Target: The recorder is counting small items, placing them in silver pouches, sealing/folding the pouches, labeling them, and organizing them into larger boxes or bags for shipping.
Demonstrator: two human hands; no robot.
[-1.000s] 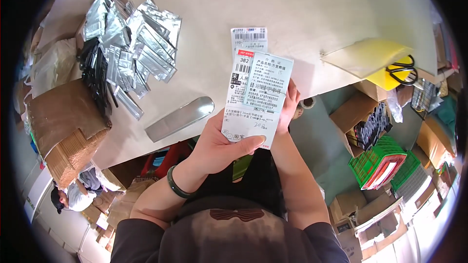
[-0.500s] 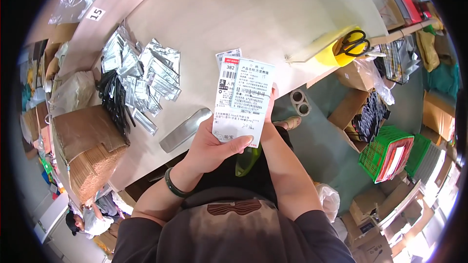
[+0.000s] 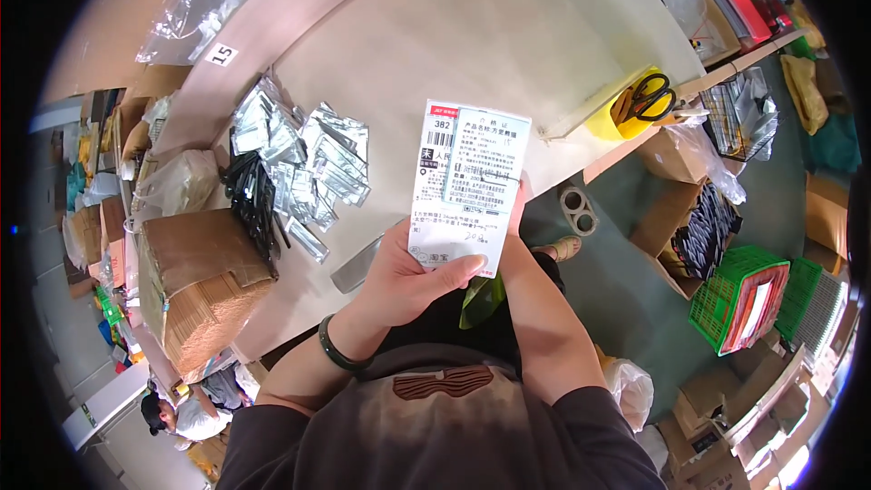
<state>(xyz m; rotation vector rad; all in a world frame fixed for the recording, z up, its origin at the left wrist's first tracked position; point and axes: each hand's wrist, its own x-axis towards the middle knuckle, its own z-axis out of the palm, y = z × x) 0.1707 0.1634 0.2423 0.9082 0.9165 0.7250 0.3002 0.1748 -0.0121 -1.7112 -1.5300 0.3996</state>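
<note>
In front of me I hold a white shipping label, with a smaller printed slip lying over its upper right part. My left hand grips the label's lower left, its thumb pressed flat across the bottom edge. At the right edge my right hand is closed on the papers from behind, and most of its fingers are hidden. A flat silvery metal piece rests by the table edge, partly covered by my left hand.
Silver foil packets and black packets are piled on the table at left. Nearby stands a cardboard stack. A yellow holder with black scissors sits at right. Below are an open carton and green crate.
The view has shifted, so the table and piles appear farther right. A small printed sheet that showed behind the top of the held papers is no longer visible. Both hands keep their grip.
</note>
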